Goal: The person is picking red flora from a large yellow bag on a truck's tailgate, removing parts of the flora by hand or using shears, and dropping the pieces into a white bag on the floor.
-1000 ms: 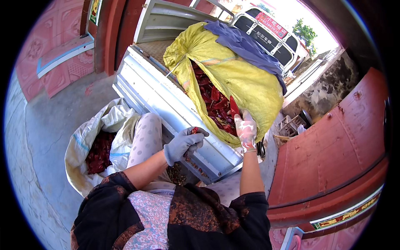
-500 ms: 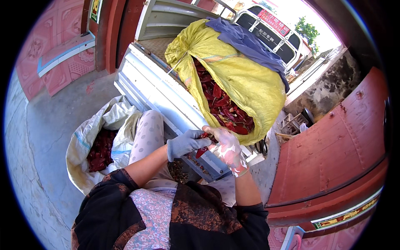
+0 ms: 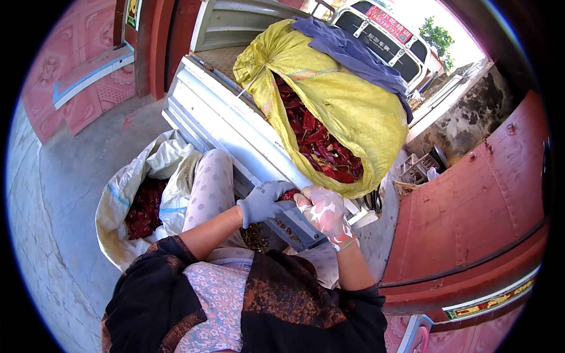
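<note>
Apparently, left hand (image 3: 262, 203) holds chilli (image 3: 288, 195).

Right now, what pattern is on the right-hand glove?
The glove on the right hand has camouflage-like patches in dusky pink and white; head view, the only one.

Entry afforded through slit (image 3: 322, 115) in yellow sack (image 3: 359, 112); sack's upper right covered by blue cloth (image 3: 356, 52), lower left barred by white side panel (image 3: 235, 120).
</note>
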`<state>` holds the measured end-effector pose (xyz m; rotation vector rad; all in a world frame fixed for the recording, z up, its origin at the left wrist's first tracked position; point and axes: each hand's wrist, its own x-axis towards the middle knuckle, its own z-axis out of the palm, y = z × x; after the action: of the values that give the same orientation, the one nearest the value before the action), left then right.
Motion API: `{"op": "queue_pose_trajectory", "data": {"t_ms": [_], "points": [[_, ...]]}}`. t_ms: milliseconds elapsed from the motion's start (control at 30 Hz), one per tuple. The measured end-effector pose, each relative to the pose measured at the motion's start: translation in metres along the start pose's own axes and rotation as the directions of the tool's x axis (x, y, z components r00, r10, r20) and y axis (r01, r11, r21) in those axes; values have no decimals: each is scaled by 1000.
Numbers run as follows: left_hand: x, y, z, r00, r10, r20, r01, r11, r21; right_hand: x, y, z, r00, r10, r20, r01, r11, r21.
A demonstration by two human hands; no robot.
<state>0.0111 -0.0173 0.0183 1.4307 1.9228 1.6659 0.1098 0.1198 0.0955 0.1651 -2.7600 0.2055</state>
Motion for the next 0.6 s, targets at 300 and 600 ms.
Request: {"op": "queue_pose_trajectory", "data": {"t_ms": [300, 600], "points": [[-1, 1, 2, 995, 54, 88, -53, 999, -12, -9, 9, 17, 989, 146, -12, -126, 891, 435], [-6, -16, 8, 963, 268, -10, -267, 963, 28, -26, 23, 65, 839, 507, 197, -240, 19, 971]]}}
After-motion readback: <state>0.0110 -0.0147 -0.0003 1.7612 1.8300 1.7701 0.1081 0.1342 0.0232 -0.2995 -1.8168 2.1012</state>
